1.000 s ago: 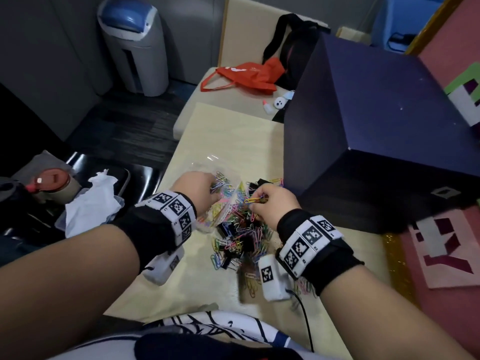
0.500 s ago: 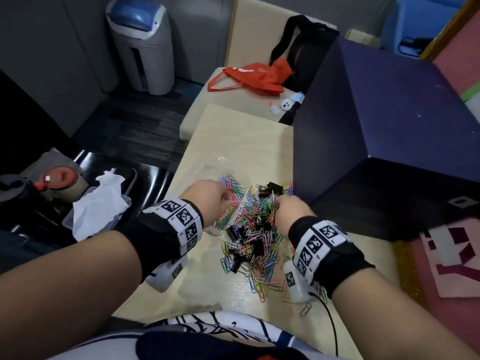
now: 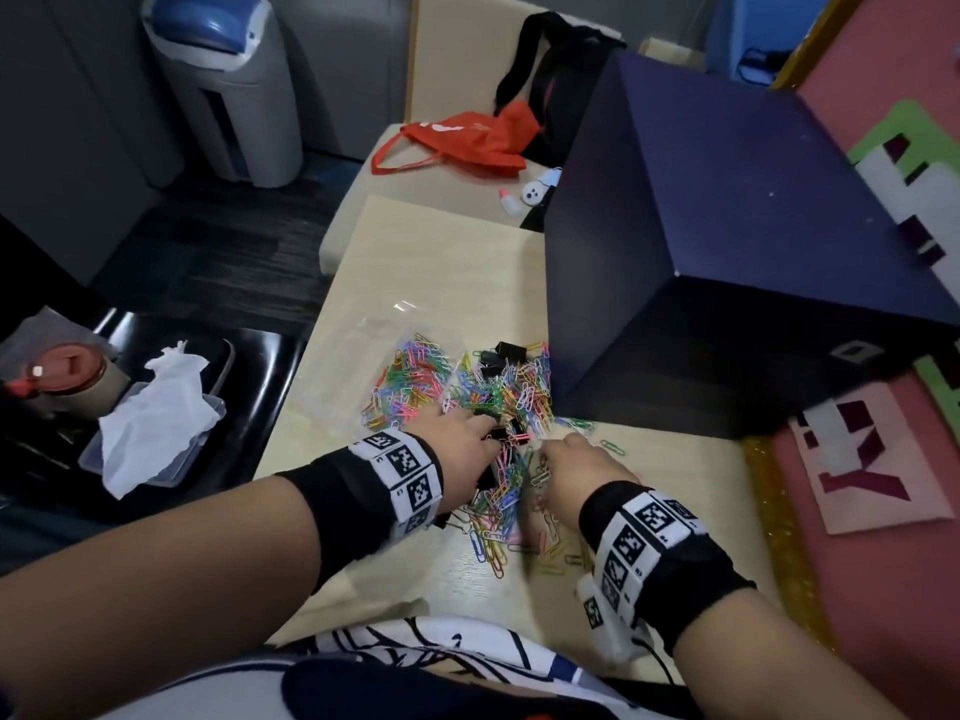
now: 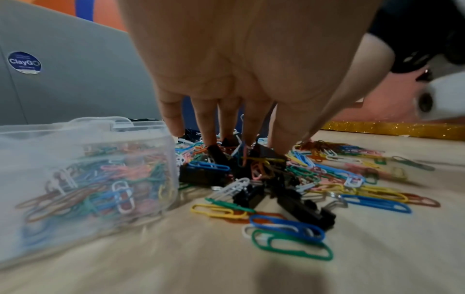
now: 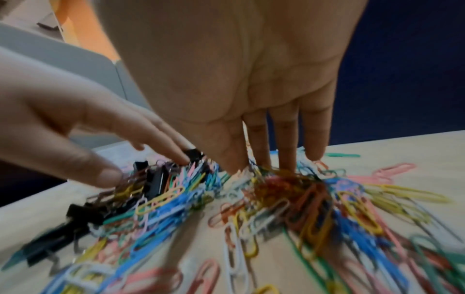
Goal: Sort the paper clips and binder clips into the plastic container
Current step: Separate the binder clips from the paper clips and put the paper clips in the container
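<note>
Lying loose on the wooden table (image 3: 441,262), coloured paper clips (image 4: 289,236) and black binder clips (image 4: 254,159) are heaped just right of the clear plastic container (image 4: 83,159), itself part-filled with paper clips. Left hand (image 3: 460,449) and right hand (image 3: 574,472) both press straight, spread fingers into the heap, gripping nothing

A heap of paper clips (image 3: 511,407) and binder clips (image 4: 206,175) lies on the desk (image 3: 457,262). The plastic container (image 4: 83,159), holding paper clips, sits just left of the heap; a big box (image 3: 727,252) stands to its right. Both hands (image 3: 467,449) rest on the heap's near side.
</note>
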A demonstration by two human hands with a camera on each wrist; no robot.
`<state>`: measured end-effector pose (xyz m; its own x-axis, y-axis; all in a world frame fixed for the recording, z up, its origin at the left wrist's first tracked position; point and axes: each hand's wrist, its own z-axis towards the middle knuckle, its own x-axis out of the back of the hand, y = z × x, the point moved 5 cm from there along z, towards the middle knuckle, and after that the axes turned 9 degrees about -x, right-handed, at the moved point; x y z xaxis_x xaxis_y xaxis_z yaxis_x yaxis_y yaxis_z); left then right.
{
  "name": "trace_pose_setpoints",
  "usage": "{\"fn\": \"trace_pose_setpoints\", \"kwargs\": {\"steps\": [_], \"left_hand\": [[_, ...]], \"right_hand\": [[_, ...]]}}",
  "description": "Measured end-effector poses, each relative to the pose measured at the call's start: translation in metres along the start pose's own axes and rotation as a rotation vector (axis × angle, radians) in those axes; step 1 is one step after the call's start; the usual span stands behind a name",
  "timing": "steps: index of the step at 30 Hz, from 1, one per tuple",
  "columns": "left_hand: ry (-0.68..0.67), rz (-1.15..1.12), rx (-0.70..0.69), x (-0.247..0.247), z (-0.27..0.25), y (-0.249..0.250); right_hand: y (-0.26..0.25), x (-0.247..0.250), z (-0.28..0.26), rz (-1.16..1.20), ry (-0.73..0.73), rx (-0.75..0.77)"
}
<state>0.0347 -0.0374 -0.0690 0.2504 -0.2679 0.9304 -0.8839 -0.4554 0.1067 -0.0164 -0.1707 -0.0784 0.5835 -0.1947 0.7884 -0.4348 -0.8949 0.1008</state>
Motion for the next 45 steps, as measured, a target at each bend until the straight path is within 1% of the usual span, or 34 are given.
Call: {"fn": "trace_pose_setpoints", "kwargs": {"steps": [2, 4, 8, 11, 13, 15, 17, 20, 22, 24, 26, 29, 31, 33, 35, 37, 39, 41, 43, 45], "left_hand": [[0.002, -0.011, 0.024, 0.0, 0.0, -0.002], [-0.009, -0.024, 0.047, 0.0, -0.001, -0.003], [-0.018, -0.028, 0.091, 0.002, 0.0, 0.0], [-0.03, -0.045, 0.118, 0.001, -0.001, 0.002], [-0.025, -0.05, 0.128, 0.001, -0.001, 0.003], [-0.029, -0.053, 0.135, 0.001, -0.002, 0.003], [-0.027, -0.05, 0.143, 0.001, -0.002, 0.003], [0.009, -0.046, 0.148, 0.005, 0.001, 0.007], [0.046, -0.034, 0.106, 0.008, 0.006, 0.014], [0.068, -0.014, 0.031, 0.01, 0.013, 0.024], [0.025, 0.012, -0.028, 0.008, 0.022, 0.033], [-0.051, 0.045, -0.03, 0.002, 0.031, 0.036], [-0.053, 0.055, -0.012, 0.003, 0.035, 0.036], [-0.016, 0.049, -0.008, 0.009, 0.038, 0.038], [0.043, 0.026, -0.02, 0.016, 0.041, 0.042], [0.068, -0.002, -0.073, 0.018, 0.043, 0.05], [0.058, -0.001, -0.149, 0.016, 0.044, 0.06], [0.051, 0.01, -0.184, 0.015, 0.046, 0.066], [0.028, -0.02, -0.196, 0.015, 0.048, 0.067], [-0.021, 0.003, -0.23, 0.017, 0.05, 0.069]], "right_hand": [[0.006, 0.004, 0.001, -0.016, -0.011, -0.04], [0.007, 0.012, 0.004, 0.015, 0.038, -0.029], [-0.009, 0.029, 0.011, 0.192, 0.158, 0.103], [-0.026, 0.038, 0.018, 0.253, 0.154, 0.191], [-0.031, 0.037, 0.024, 0.221, 0.099, 0.197], [-0.033, 0.032, 0.027, 0.134, 0.06, 0.217], [-0.031, 0.026, 0.027, 0.088, 0.07, 0.248], [-0.022, 0.015, 0.022, 0.067, 0.082, 0.261], [-0.013, 0.008, 0.016, 0.056, 0.079, 0.263], [-0.002, 0.003, 0.011, 0.058, 0.066, 0.262], [0.009, 0.0, 0.006, 0.047, 0.045, 0.25], [0.026, -0.001, 0.004, -0.006, 0.011, 0.216], [0.037, 0.0, 0.005, -0.017, -0.017, 0.178], [0.049, 0.005, 0.009, 0.054, 0.004, 0.133], [0.063, 0.013, 0.013, 0.175, 0.07, 0.067], [0.073, 0.014, 0.016, 0.242, 0.097, 0.02], [0.076, 0.007, 0.018, 0.238, 0.059, 0.038], [0.075, 0.0, 0.017, 0.219, 0.033, 0.071], [0.076, -0.003, 0.019, 0.228, 0.044, 0.082], [0.076, -0.004, 0.018, 0.24, 0.075, 0.084]]}}
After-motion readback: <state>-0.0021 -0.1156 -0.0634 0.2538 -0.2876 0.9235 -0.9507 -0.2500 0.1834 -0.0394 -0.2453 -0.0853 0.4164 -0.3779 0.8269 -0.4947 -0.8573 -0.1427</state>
